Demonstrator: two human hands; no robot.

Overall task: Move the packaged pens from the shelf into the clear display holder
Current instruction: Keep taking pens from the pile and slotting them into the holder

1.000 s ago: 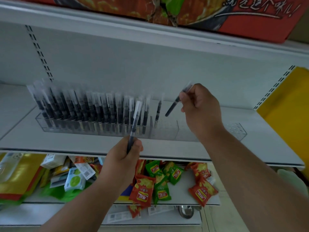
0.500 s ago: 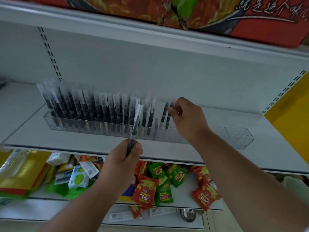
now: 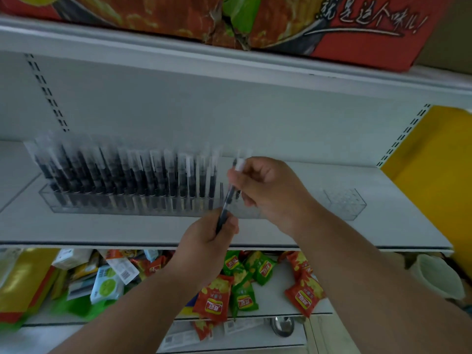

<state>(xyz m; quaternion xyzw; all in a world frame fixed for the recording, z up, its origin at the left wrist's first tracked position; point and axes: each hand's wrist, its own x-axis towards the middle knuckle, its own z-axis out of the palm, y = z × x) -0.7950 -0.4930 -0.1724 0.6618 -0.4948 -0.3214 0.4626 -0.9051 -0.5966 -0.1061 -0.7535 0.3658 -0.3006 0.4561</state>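
Note:
A long clear display holder (image 3: 343, 204) lies on the white shelf (image 3: 102, 229). Several black pens in clear sleeves (image 3: 127, 175) stand in its left and middle part; its right end holds none. My left hand (image 3: 204, 247) grips the lower end of one packaged pen (image 3: 228, 198), which tilts up to the right in front of the holder. My right hand (image 3: 268, 192) pinches the upper part of that same pen near its white sleeve top. A second pen stands partly hidden behind my right fingers.
The shelf below carries red and green snack packets (image 3: 245, 284) and mixed packets (image 3: 107, 282) on the left. A red printed box (image 3: 332, 26) sits on the shelf above. A yellow panel (image 3: 434, 175) stands at the right.
My right hand set its pen into the holder, let go, and came down onto the pen in my left hand. My left hand moved right and up toward the holder.

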